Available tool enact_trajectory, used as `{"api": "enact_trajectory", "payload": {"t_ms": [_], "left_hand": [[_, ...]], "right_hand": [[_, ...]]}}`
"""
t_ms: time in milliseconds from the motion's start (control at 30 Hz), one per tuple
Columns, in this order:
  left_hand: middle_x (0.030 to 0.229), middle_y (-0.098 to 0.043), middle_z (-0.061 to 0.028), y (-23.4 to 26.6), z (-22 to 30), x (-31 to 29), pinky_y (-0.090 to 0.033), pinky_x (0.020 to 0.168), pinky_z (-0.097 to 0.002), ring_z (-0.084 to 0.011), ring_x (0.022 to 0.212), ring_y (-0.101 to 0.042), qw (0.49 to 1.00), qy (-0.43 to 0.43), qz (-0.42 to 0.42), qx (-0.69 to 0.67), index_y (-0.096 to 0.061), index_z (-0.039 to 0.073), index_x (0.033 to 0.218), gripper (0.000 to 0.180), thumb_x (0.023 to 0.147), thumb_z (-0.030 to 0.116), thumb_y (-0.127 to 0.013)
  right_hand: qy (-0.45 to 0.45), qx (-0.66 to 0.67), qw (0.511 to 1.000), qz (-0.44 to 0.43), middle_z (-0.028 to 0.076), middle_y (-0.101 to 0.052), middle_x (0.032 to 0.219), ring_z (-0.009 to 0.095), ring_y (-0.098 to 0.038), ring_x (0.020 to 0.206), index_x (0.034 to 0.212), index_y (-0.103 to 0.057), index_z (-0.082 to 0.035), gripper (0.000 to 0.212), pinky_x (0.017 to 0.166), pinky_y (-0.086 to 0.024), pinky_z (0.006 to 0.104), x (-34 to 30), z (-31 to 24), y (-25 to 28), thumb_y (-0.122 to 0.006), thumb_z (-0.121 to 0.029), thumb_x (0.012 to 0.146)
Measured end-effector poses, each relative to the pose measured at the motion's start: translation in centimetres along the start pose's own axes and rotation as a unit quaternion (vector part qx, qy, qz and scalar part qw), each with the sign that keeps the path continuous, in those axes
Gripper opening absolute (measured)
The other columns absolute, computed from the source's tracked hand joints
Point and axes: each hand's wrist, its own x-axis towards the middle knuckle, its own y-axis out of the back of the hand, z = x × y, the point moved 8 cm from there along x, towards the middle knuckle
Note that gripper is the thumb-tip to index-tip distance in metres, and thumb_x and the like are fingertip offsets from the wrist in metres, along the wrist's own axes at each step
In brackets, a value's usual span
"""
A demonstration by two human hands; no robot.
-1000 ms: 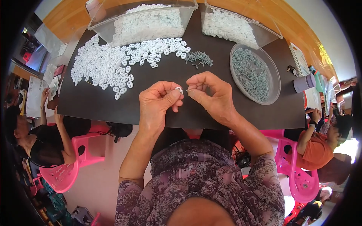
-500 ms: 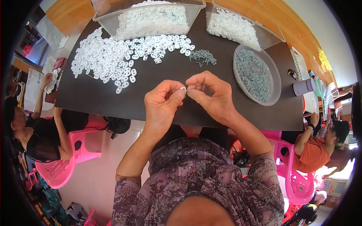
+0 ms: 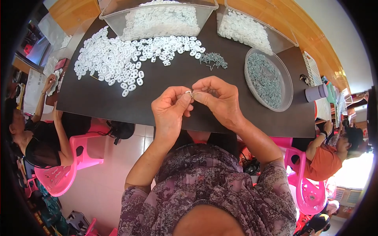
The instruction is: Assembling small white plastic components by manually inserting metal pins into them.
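Since a second ago, I see the gap closed: the left hand (image 3: 169, 108) pinches a small white oval plastic piece (image 3: 189, 93) above the dark brown table (image 3: 118, 110), and the right hand (image 3: 221, 98), fingertips pinched, now meets it; what those grip, I cannot tell. A pink plastic chair (image 3: 73, 167) stands at left. A clear rectangular plastic bin (image 3: 113, 21) holds white pieces (image 3: 161, 24); a round clear tub (image 3: 288, 80), thin grey pins (image 3: 264, 78).

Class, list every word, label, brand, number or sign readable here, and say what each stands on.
White sheet at far left: dark printed characters, which I won't copy out.
White oval pieces, purple-grey cup: no lettering I can make out.
Toward the picture's edges: too small or blurred to read.
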Motion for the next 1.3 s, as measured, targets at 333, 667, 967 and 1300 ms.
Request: {"api": "enact_trajectory", "payload": {"t_ms": [333,667,967,1300], "left_hand": [[0.077,-0.061,-0.0034,0.1,-0.3,0.3,-0.043,0.052,-0.0181,-0.0064,0.062,-0.054,1.000,-0.005,0.006,-0.017,-0.061,-0.002,0.092,0.009,0.088,0.005,-0.059],[0.077,-0.062,-0.0079,1.1,-1.3,0.8,-0.045,0.052,-0.0219,-0.0105,0.059,-0.055,0.998,-0.025,0.030,-0.053,-0.061,-0.004,0.091,0.009,0.087,0.004,-0.059],[0.077,-0.062,-0.0085,1.4,-1.8,1.3,-0.045,0.053,-0.0223,-0.0109,0.060,-0.055,0.996,-0.029,0.021,-0.078,-0.061,-0.004,0.092,0.010,0.086,0.005,-0.061],[0.079,-0.062,-0.0090,1.6,-1.8,1.3,-0.046,0.054,-0.0222,-0.0111,0.062,-0.056,0.994,-0.030,0.024,-0.101,-0.061,-0.004,0.092,0.010,0.086,0.004,-0.061]], "right_hand": [[0.061,-0.095,0.994,0.010,0.005,-0.058,0.076,0.013,-0.055,0.069,0.084,-0.062,-0.003,0.005,0.062,-0.044,0.0265,0.3,-0.7,0.0,-0.063,-0.001,0.079],[0.142,-0.243,0.958,0.055,0.012,-0.064,0.081,0.027,-0.061,0.078,0.085,-0.066,-0.003,0.011,0.071,-0.047,0.0347,3.8,-0.8,2.9,-0.063,-0.005,0.075],[0.225,-0.475,0.848,0.069,0.009,-0.059,0.073,0.029,-0.054,0.076,0.080,-0.067,-0.007,0.009,0.070,-0.043,0.0400,10.3,0.7,3.6,-0.064,-0.009,0.072],[0.246,-0.603,0.759,-0.018,0.013,-0.056,0.073,0.031,-0.052,0.077,0.074,-0.063,-0.006,0.009,0.066,-0.041,0.0414,11.0,1.7,0.0,-0.069,-0.010,0.067]]}}
